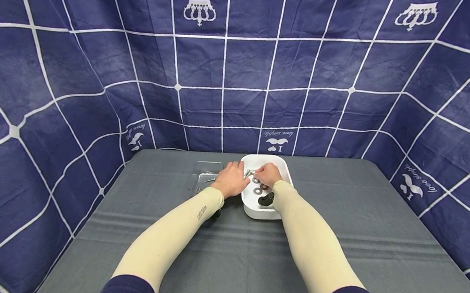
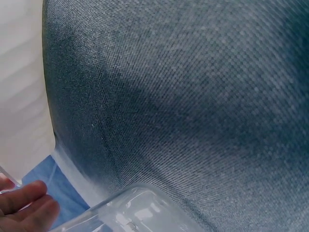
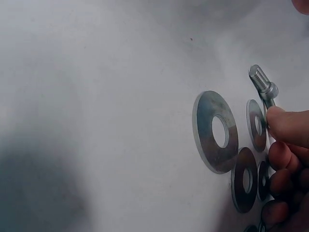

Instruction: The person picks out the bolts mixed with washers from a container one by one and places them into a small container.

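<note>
A white tray (image 1: 260,214) holds several flat metal washers (image 3: 215,131) and at least one metal bolt (image 3: 261,81). My right hand (image 1: 268,175) is inside the tray, pinching the bolt between thumb and fingers. The bolt's threaded end points away from the hand, and its other end is partly hidden by the thumb. Washers lie flat just beside and beneath those fingers. My left hand (image 1: 231,180) grips the tray's left rim, with its thumb over the inner side. Several of its fingers (image 2: 29,205) show by the tray's outer wall in the left wrist view.
A clear plastic box (image 2: 145,208) with small metal parts stands left of the tray, partly behind my left hand. Grey cloth (image 1: 178,265) covers the table. Blue fabric (image 1: 253,69) with white lines hangs along the back and both sides.
</note>
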